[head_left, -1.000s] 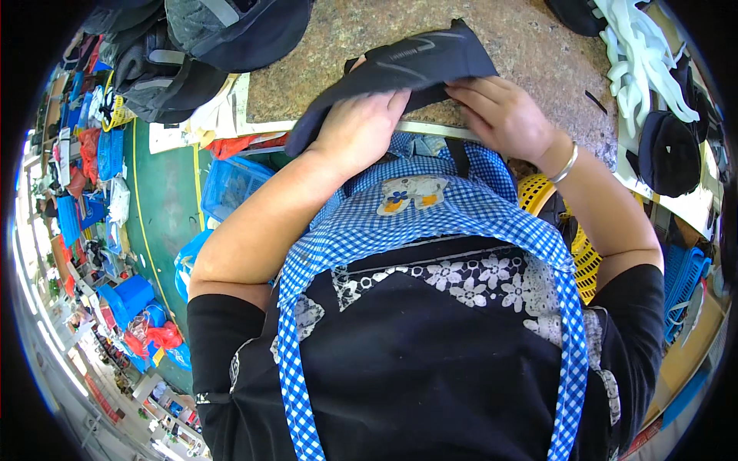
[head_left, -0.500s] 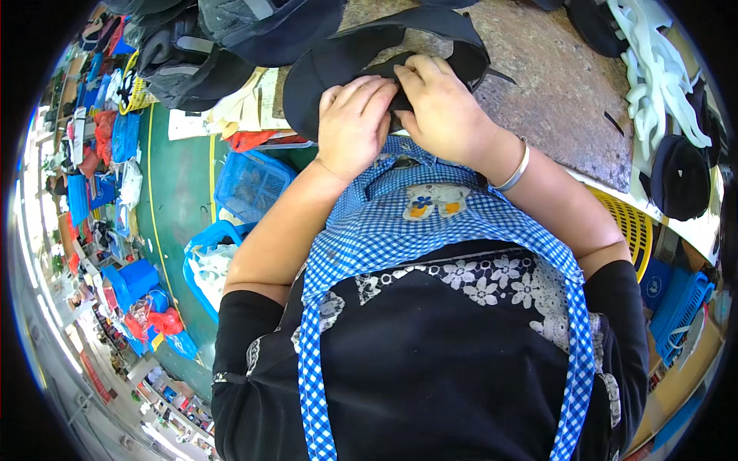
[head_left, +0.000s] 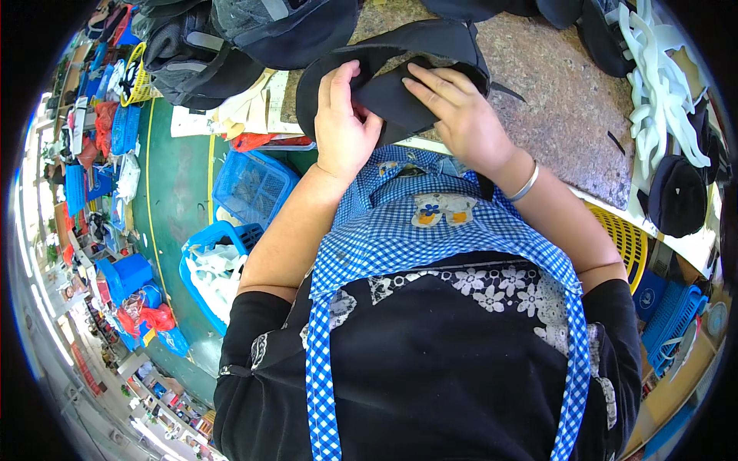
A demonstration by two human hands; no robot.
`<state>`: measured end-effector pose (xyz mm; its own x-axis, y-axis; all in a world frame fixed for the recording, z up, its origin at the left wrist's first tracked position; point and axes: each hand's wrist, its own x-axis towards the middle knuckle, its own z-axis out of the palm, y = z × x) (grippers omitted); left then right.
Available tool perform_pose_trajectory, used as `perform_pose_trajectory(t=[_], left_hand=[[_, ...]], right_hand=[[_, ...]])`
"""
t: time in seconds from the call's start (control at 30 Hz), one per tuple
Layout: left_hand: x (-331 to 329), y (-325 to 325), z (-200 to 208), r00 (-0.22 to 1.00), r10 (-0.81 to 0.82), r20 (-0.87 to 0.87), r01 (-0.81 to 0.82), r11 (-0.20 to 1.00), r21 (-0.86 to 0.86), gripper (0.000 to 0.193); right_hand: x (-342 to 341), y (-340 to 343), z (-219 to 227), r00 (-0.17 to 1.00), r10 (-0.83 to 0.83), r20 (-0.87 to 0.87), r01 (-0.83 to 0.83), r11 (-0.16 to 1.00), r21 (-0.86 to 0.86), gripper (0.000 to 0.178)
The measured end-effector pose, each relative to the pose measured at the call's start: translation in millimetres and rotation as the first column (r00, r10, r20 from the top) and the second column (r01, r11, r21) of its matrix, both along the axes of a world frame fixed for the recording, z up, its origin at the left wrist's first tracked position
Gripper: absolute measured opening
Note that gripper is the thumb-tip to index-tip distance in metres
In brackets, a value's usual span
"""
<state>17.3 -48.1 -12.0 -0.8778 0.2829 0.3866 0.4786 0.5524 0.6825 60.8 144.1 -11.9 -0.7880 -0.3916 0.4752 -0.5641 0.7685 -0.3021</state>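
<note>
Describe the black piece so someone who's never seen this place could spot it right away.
Find the speckled worktop at the top of the view, then follow its near edge to the two hands. Between them is the black piece, curving around an opening. Unlike the dark pile to its upper left, it has the left hand and right hand on it.

A blue basket (head_left: 244, 234) of white pieces (head_left: 215, 267) sits near a blue crate (head_left: 280, 196).
</note>
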Motion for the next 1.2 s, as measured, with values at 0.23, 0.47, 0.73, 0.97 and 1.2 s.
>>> perform_pose_trajectory(t=[0.23,0.47,0.73,0.97,1.2], left_hand=[[-0.4,1.0,-3.3,0.996,-0.028,-0.086,0.02,0.995,-0.1,0.054],[0.9,0.8,-1.7,0.989,-0.046,-0.139,0.03,0.993,-0.112,0.045],[-4.1,-11.5,-7.0,0.924,-0.248,-0.29,0.194,0.96,-0.204,0.044],[0.6,-15.1,16.2,0.896,-0.353,-0.27,0.141,0.803,-0.58,0.046],[6.3,9.2,13.5,0.874,-0.485,0.029,0.48,0.854,-0.201,0.051]], right_hand=[[-2.8,-10.8,0.3,0.996,-0.089,0.019,0.088,0.996,0.033,0.051],[-17.3,-4.9,2.0,0.983,-0.125,0.132,0.118,0.991,0.064,0.055],[-10.3,4.6,-4.7,0.998,-0.016,0.06,0.008,0.991,0.134,0.054],[-9.7,4.6,-1.6,1.0,-0.011,0.025,0.004,0.966,0.258,0.052],[-19.6,13.4,-3.5,0.997,0.062,0.054,-0.073,0.97,0.232,0.05]])
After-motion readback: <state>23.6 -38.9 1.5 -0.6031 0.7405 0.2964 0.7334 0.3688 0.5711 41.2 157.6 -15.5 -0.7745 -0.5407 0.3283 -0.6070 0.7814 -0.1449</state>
